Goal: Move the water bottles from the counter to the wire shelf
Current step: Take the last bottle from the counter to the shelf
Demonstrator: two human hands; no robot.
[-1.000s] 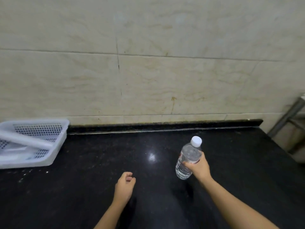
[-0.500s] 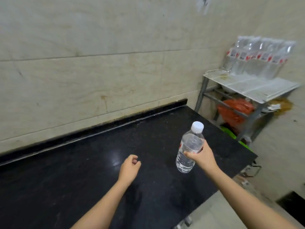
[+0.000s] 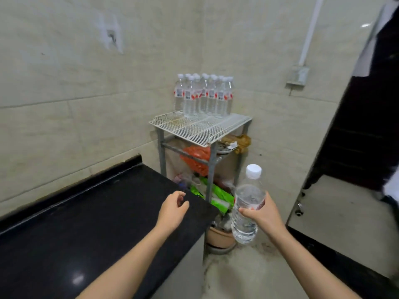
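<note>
One water bottle sat clamped in my right hand; my left hand hung loosely curled, seemingly empty, above the counter.

Rear shelf bottles hidden; labels too small.

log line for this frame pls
phase: carry | right hand: holding water bottle upright, off counter | left hand: empty | wire shelf: bottles at back, front free

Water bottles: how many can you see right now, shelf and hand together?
About 12: roughly 11 bunched at the back of the wire shelf, caps overlapping, so some may be hidden; 1 water bottle in the right hand, still short of the shelf.
</note>
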